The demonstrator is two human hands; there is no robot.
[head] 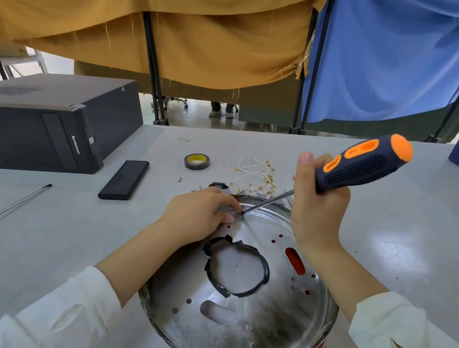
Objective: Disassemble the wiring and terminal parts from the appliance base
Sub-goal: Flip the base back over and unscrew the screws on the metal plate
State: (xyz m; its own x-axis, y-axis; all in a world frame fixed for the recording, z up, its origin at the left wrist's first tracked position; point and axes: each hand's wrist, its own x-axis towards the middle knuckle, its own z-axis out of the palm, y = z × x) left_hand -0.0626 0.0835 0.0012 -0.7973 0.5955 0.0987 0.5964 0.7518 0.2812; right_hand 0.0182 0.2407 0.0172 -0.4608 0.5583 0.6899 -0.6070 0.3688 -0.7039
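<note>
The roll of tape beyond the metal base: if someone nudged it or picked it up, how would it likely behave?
The roll of tape lies flat on the table, so a nudge would probably slide it, not roll it. It looks small and hollow, so likely light. Stood on edge it could well roll, being round.

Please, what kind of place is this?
Probably a workshop or teardown bench, not a home. On the grey table lie a desktop computer, electrical tape and removed wires; cloth-draped frames screen off the station.
</note>
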